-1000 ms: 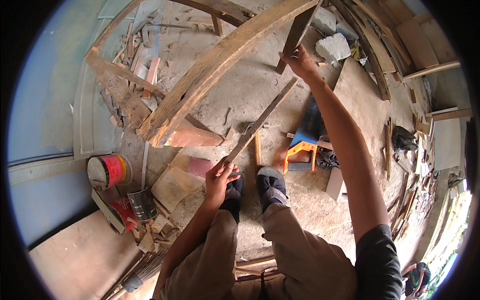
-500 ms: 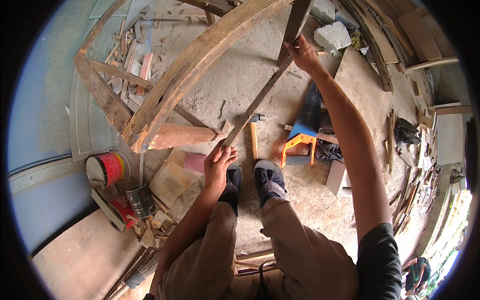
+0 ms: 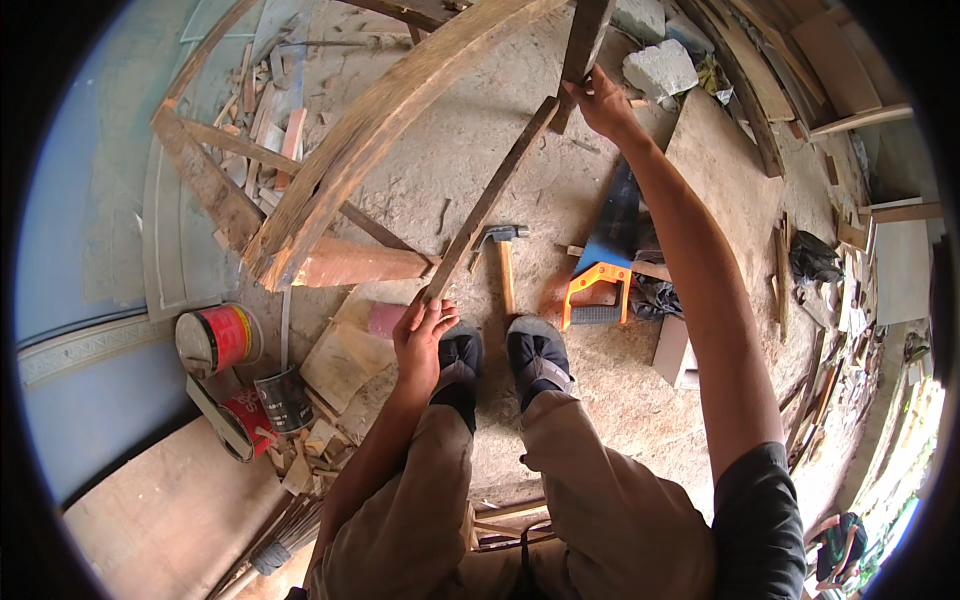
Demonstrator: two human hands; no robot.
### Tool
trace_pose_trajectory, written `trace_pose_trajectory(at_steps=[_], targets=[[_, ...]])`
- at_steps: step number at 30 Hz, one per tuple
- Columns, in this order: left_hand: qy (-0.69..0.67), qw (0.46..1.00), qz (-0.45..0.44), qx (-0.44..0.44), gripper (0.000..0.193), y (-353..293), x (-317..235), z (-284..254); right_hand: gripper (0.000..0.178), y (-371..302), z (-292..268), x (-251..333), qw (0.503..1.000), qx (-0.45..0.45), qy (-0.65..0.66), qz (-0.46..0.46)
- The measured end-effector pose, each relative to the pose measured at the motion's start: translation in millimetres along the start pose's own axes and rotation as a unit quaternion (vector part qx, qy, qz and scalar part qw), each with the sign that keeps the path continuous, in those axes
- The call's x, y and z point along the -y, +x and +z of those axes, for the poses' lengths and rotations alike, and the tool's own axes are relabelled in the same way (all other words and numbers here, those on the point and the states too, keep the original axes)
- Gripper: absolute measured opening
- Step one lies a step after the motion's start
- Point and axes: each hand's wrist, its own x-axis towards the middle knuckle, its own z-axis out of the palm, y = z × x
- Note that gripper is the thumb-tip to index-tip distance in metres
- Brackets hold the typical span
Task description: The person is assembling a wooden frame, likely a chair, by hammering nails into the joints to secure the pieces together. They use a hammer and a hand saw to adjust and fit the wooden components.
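My left hand [image 3: 424, 342] is closed around the lower end of a narrow wooden strip [image 3: 495, 197], which slants up and to the right. The strip's far end lies against or just beside an upright wooden piece [image 3: 587, 40] of a frame. My right hand [image 3: 603, 105] grips the lower part of that upright piece, thumb and fingers at its edge. A thick curved wooden beam [image 3: 395, 105] of the same frame arches across the upper left, its near end joined to a reddish crosspiece [image 3: 360, 264].
On the floor lie a hammer [image 3: 507, 270] and a handsaw [image 3: 600, 285] with an orange handle. Paint cans [image 3: 215, 338] stand at the left by wood scraps [image 3: 322, 440]. Concrete blocks [image 3: 660, 70] sit at the top right. A person [image 3: 838, 550] shows at the lower right edge.
The strip has shifted left and slightly down with my left hand, uncovering the hammer's head. Its far end has come away from my right hand, which stays at the upright piece.
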Motion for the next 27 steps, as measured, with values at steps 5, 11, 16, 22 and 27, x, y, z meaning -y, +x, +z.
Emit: trace_pose_trajectory(at_steps=[5,11,16,22,27], targets=[[0.001,1.0,0.001,0.001,0.016,2.6,-0.3,-1.8,0.043,-3.9,-2.7,9.8,1.0,0.003,0.006,0.014],[0.005,1.0,0.004,0.015,0.017,2.9,0.6,-3.9,0.041,-4.0,-2.7,8.8,1.0,0.004,0.027,0.016],[0.016,1.0,0.013,0.018,0.019,9.6,0.0,-7.2,0.039,-5.2,-2.1,10.6,1.0,-0.001,0.02,0.02],[0.011,1.0,0.012,0.017,0.021,12.8,-2.5,-4.2,0.041,-5.9,-3.0,8.7,1.0,-0.008,0.008,0.018],[0.016,1.0,0.012,0.017,0.021,13.4,-2.7,-9.4,0.042,-8.8,-1.7,20.8,0.999,-0.01,0.003,0.038]])
